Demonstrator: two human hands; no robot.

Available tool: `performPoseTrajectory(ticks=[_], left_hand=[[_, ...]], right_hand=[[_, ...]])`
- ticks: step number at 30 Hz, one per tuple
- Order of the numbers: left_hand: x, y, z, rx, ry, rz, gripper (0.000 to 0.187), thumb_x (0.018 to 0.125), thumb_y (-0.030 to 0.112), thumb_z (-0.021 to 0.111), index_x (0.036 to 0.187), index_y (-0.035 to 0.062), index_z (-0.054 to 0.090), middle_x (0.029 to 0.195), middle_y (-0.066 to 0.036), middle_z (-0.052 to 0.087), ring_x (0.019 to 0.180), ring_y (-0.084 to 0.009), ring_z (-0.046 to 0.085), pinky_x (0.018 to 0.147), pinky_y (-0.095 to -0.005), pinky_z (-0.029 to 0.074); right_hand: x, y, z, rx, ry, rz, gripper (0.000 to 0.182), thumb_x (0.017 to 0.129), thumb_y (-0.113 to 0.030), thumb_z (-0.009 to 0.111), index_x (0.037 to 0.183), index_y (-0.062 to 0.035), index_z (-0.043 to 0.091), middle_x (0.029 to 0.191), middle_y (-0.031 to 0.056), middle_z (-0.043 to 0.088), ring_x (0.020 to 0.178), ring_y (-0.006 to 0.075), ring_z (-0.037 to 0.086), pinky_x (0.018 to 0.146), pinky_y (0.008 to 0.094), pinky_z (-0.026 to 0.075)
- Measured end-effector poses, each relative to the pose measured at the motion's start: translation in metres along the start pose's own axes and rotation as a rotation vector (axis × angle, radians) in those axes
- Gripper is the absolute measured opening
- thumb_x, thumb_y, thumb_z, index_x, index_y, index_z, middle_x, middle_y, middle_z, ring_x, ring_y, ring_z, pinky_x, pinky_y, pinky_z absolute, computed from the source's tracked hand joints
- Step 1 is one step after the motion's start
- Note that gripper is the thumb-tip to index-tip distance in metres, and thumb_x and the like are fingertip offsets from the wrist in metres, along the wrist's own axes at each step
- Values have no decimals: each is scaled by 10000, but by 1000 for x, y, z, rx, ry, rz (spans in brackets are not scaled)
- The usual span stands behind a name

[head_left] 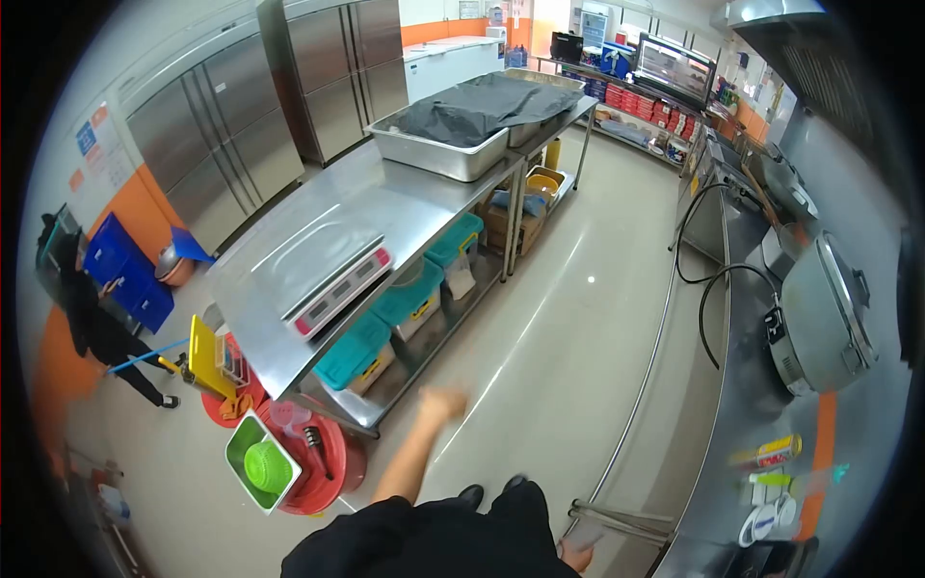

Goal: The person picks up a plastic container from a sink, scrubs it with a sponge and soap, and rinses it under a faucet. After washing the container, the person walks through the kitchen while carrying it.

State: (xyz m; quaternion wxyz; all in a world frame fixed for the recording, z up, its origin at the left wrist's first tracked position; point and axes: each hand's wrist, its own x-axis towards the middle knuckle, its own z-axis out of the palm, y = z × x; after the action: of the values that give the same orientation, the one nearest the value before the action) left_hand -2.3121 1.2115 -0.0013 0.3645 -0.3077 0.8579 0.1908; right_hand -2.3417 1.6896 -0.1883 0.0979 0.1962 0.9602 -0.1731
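Observation:
My left hand (pixel 443 403) is stretched out over the floor, smeared by motion, its fingers run together in the blur. It is nearest to the lower shelf of the steel table (pixel 231 289), where lidded bins with teal tops (pixel 354 349) stand. My right hand (pixel 577 557) shows only in part at the bottom, beside the counter leg. A blurred pale grey piece (pixel 590 532) sticks out from its fingers; I cannot tell what it is. On the steel table lie a flat scale with a pink-edged display (pixel 339 289) and a deep steel pan (pixel 438 154) under black sheeting (pixel 462 106).
Red tubs (pixel 332 467) and a steel pan holding a green basket (pixel 268 466) stand at the table's near end. Along the right counter are a large rice cooker (pixel 819 318), a hose (pixel 708 279) and a yellow can (pixel 779 449). A person (pixel 96 318) stands far left.

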Motion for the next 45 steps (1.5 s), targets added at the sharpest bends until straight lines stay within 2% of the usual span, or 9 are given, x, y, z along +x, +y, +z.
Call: performPoseTrajectory(ticks=[7,9,11,16,21,28,33,36,45], left_hand=[[166,67,192,-537,-441,652,574,809,471,533,1222,75,485,1154,-207,550,1120,-321,493,912,-426,395],[196,82,159,-122,-596,611,537,790,405,587,1192,61,497,1141,-199,559,1070,-332,524,881,-421,419],[231,99,109,-187,-75,451,522,801,407,573,1175,49,508,1096,-199,576,1023,-339,546,866,-427,430],[257,130,-65,-1248,389,482,383,847,313,554,1112,38,536,942,-144,631,882,-246,607,777,-338,474],[340,68,-52,-1241,613,237,320,832,279,564,1061,56,574,904,-108,632,827,-187,596,743,-325,472],[375,-32,36,-1094,-65,-490,320,747,327,530,749,36,664,822,-223,627,768,-296,635,705,-382,483],[429,-16,-105,-1007,185,-504,332,754,286,493,788,-1,656,817,-218,636,793,-336,636,708,-411,490],[533,-13,-179,-1113,300,-327,261,811,201,509,943,3,617,818,-105,657,658,-181,644,503,-311,493],[746,149,-408,-953,270,265,287,804,217,549,1011,24,594,799,-117,660,654,-152,634,578,-298,498]], right_hand=[[88,-65,24,48,-238,36,733,460,-309,826,1058,-11,525,1052,169,559,972,355,542,843,430,432],[123,-95,23,127,-311,-20,731,457,-302,827,1054,-9,524,1045,169,559,965,355,543,837,427,437],[161,-133,19,288,-384,-111,729,454,-294,828,1051,-8,523,1039,170,558,958,354,545,831,424,441],[299,-244,42,117,-356,-481,775,405,-272,859,1041,2,513,991,157,568,920,313,562,787,391,466],[407,-419,63,252,-247,-625,813,403,-295,868,1064,11,505,984,154,585,905,297,574,774,376,476],[428,-526,68,339,-364,-458,743,455,-280,850,1052,5,512,969,158,594,904,298,577,795,383,469],[435,-510,44,-363,-298,-916,630,521,-304,792,1016,-7,539,961,170,575,939,340,554,798,400,462],[442,-523,39,12,-482,-142,593,559,-323,763,1008,-6,542,1012,193,560,1000,364,528,842,412,441],[526,-605,95,-70,-431,26,639,534,-333,783,1024,-5,536,1040,195,553,1021,363,521,867,412,431]])
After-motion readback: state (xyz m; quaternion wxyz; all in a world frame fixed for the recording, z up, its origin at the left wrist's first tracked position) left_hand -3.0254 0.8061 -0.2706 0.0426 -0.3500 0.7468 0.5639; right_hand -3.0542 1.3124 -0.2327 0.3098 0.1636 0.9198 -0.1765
